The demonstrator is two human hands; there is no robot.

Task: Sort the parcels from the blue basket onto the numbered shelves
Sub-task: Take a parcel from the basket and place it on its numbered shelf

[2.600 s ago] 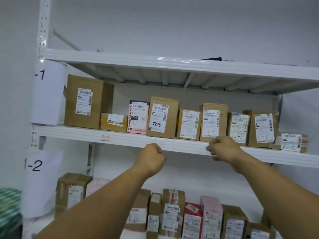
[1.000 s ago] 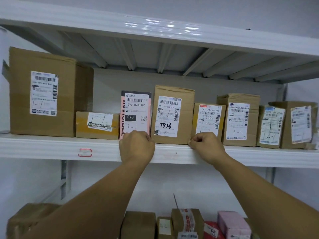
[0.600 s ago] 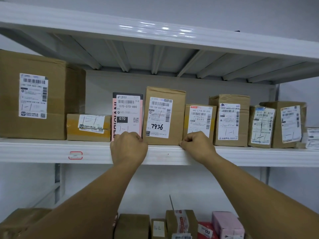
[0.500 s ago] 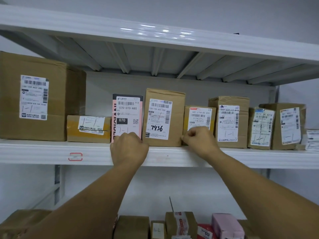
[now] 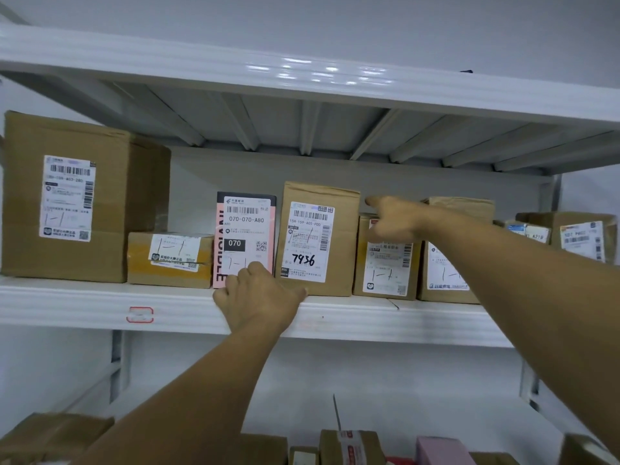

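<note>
On the white shelf [image 5: 100, 307] parcels stand in a row, their labels marked "1-1". My left hand [image 5: 258, 295] rests on the shelf's front edge with fingers curled. Its knuckles are against the foot of the pink parcel [image 5: 246, 226] and its thumb reaches to the base of the tall brown box marked 7936 [image 5: 315, 243]. My right hand [image 5: 389, 219] is raised over the top of the smaller brown box [image 5: 385, 273] beside it. One finger stretches left toward the tall box's upper corner. Neither hand holds a parcel. The blue basket is out of view.
A large brown box [image 5: 67, 196] and a low yellow-taped box [image 5: 171, 260] stand at the left. More brown boxes [image 5: 446, 276] [image 5: 583, 236] stand at the right. Another shelf board [image 5: 302, 82] hangs close above. Several parcels [image 5: 352, 448] show on the shelf below.
My right hand has lifted from the shelf edge to the top of the smaller brown box, with a finger now stretched out. My left hand stays at the edge, thumb now extended.
</note>
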